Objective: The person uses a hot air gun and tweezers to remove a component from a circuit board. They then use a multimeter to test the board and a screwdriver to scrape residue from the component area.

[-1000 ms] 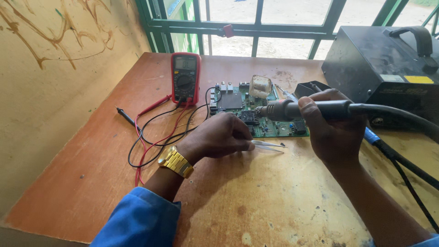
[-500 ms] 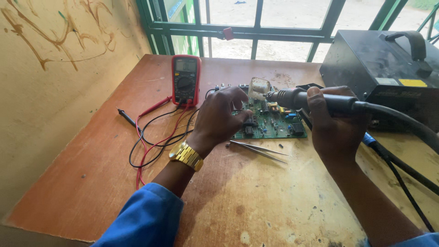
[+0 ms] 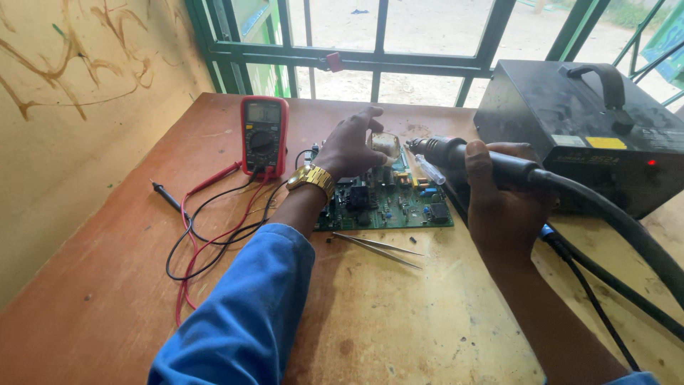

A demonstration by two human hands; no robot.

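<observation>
A green circuit board (image 3: pixel 399 207) lies flat on the wooden table (image 3: pixel 427 321). My left hand (image 3: pixel 349 146), with a gold watch on the wrist, reaches over the board's far edge, and its fingers curl around a small pale container (image 3: pixel 385 145) there. My right hand (image 3: pixel 502 207) grips the black handle of a hot-air tool (image 3: pixel 456 153). The tool's nozzle points left, just above the board's far right corner and close to the container. Metal tweezers (image 3: pixel 377 249) lie loose on the table in front of the board.
A red multimeter (image 3: pixel 263 135) stands at the back left, its red and black leads (image 3: pixel 206 239) looped over the table. A black rework station (image 3: pixel 584 121) sits at the back right, with a thick hose and cables (image 3: pixel 605 285) trailing along the right side. A green-framed window runs behind.
My left hand has left the tweezers on the table and moved forward across the board to the pale container. The hot-air tool has shifted right and back.
</observation>
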